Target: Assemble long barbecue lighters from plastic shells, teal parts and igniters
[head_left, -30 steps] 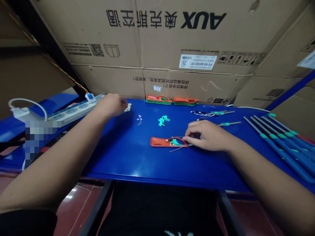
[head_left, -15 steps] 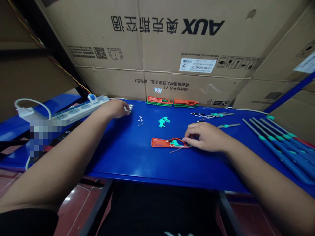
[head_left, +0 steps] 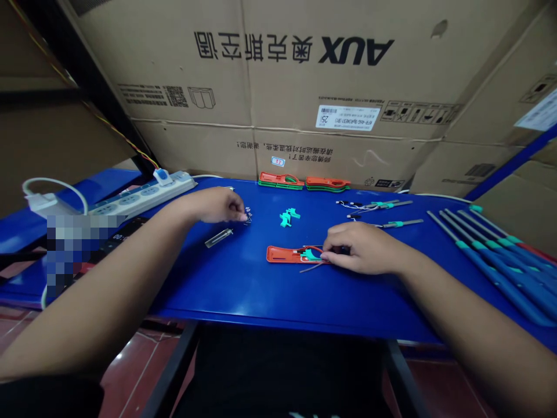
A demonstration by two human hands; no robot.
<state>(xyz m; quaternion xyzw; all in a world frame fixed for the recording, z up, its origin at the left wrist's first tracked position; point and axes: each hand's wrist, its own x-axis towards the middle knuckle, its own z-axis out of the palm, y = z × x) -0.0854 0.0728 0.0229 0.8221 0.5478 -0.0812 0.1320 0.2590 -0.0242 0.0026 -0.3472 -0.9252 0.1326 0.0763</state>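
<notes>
Some wire (head_left: 317, 248) hidden beneath the pinching right hand (head_left: 365, 248), on an orange plastic holder (head_left: 281, 254)

Your passage: blue bench's front strip (head_left: 278, 305). Obstacles: tube (head_left: 219, 237), possibly glass, by your left hand (head_left: 215, 206); teal clips (head_left: 285, 219); orange holder (head_left: 278, 254) under your right hand (head_left: 359, 248).

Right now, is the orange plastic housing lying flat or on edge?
Flat: the orange plastic housing lies broad face down on the blue table.

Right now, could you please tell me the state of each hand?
Left hand: curled by small metal clips; holding unclear.
Right hand: closed at wires on the orange tray.
</notes>
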